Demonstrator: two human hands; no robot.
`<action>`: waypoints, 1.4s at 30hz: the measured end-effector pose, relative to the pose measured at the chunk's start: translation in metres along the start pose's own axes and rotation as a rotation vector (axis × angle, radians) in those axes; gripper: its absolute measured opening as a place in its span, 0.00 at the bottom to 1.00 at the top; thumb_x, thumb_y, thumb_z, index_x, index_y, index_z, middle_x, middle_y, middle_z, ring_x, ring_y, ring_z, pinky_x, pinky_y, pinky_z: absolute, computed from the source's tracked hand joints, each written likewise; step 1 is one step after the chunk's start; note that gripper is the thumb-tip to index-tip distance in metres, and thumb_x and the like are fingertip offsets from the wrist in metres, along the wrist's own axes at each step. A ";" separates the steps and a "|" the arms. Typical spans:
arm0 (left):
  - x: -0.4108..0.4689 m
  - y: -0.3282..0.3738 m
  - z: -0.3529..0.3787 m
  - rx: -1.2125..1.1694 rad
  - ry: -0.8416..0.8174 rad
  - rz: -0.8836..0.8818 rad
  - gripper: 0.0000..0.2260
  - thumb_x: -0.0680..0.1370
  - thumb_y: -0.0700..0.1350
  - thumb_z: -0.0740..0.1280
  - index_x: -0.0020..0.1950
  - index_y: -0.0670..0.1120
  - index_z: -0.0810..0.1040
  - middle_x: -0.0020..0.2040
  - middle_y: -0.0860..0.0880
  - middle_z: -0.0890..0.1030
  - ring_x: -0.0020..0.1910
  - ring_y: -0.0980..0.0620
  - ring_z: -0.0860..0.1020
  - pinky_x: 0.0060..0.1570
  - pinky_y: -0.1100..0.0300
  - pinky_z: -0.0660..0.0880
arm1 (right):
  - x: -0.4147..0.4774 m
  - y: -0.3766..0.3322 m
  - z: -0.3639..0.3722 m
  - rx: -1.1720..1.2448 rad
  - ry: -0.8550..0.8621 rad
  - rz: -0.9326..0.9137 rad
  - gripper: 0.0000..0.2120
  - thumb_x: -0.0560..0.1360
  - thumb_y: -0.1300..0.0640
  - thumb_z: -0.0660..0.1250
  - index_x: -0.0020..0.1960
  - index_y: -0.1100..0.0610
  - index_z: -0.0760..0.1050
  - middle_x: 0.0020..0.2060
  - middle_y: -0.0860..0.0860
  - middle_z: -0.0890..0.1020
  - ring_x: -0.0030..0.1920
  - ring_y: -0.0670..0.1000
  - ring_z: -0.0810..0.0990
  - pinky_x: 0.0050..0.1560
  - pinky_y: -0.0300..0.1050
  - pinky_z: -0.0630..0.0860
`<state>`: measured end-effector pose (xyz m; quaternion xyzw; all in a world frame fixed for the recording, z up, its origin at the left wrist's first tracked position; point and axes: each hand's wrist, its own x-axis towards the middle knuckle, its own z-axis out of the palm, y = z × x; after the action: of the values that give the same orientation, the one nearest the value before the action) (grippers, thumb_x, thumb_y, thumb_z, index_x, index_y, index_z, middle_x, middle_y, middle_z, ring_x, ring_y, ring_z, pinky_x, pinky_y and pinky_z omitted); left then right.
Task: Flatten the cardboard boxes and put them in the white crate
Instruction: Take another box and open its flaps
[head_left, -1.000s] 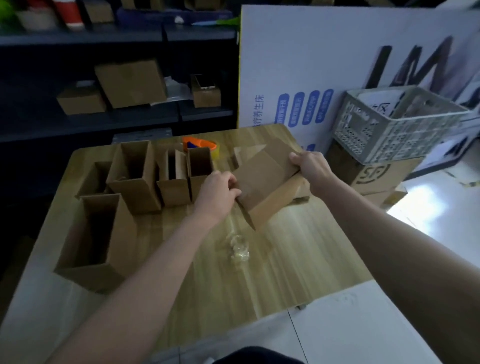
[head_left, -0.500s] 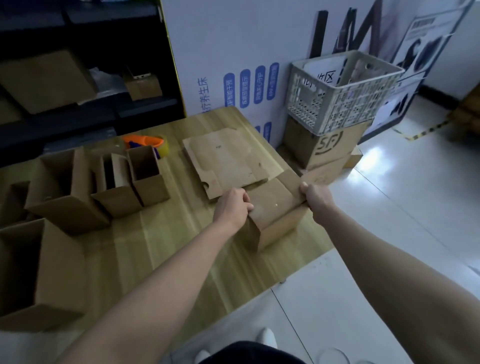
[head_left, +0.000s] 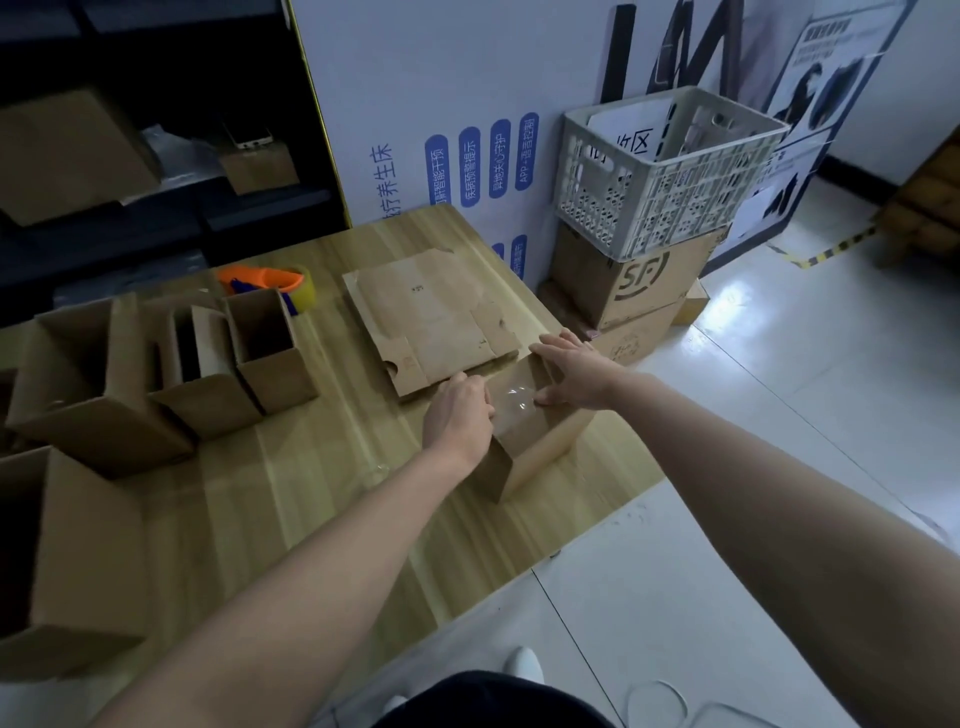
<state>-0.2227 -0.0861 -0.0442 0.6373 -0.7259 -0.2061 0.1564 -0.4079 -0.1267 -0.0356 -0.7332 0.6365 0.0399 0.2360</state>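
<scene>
A person works on a small brown cardboard box (head_left: 524, 436) near the corner of a pale wooden table (head_left: 311, 519). The left hand (head_left: 457, 415) has its fingers curled against the box's left edge, apparently gripping it. The right hand (head_left: 576, 374) lies flat on top, fingers spread and straight.

The box is not yet collapsed. A glossy patch between the hands looks like clear tape, and if that seam holds, pressing down would likely crumple or tear the card rather than fold it.

The table's edge runs just under the right wrist, so a sideways shove could slide the box onto the floor.

A flattened brown cardboard sheet (head_left: 431, 317) lies just beyond both hands, touching the box, and could be pushed along with it.

The white perforated plastic crate (head_left: 660, 176) is well beyond the right hand, perched on stacked brown cartons (head_left: 623, 291). A hasty toss could miss it.

More open brown cardboard boxes (head_left: 270, 353) wait to the left of the left hand.
</scene>
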 end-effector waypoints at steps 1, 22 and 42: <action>-0.001 -0.002 0.001 -0.002 0.020 0.024 0.01 0.78 0.41 0.65 0.47 0.44 0.75 0.52 0.47 0.76 0.52 0.47 0.74 0.47 0.58 0.68 | 0.000 -0.001 0.001 -0.024 0.010 -0.012 0.37 0.74 0.48 0.68 0.77 0.51 0.53 0.77 0.49 0.52 0.77 0.51 0.43 0.74 0.54 0.42; 0.007 -0.003 0.013 0.224 0.002 0.205 0.09 0.80 0.41 0.57 0.58 0.41 0.71 0.58 0.43 0.75 0.58 0.44 0.70 0.57 0.54 0.66 | -0.012 -0.006 0.005 0.080 0.036 -0.025 0.34 0.76 0.52 0.67 0.77 0.54 0.54 0.77 0.50 0.52 0.77 0.52 0.46 0.74 0.50 0.47; 0.007 0.010 0.017 0.108 0.026 0.124 0.01 0.77 0.40 0.64 0.48 0.44 0.74 0.52 0.46 0.77 0.55 0.46 0.72 0.57 0.54 0.68 | 0.004 0.017 0.017 -0.135 -0.069 -0.084 0.58 0.59 0.25 0.66 0.77 0.44 0.40 0.77 0.45 0.40 0.74 0.54 0.30 0.70 0.61 0.31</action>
<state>-0.2403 -0.0901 -0.0546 0.6014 -0.7718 -0.1481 0.1436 -0.4190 -0.1248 -0.0568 -0.7715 0.5927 0.0981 0.2093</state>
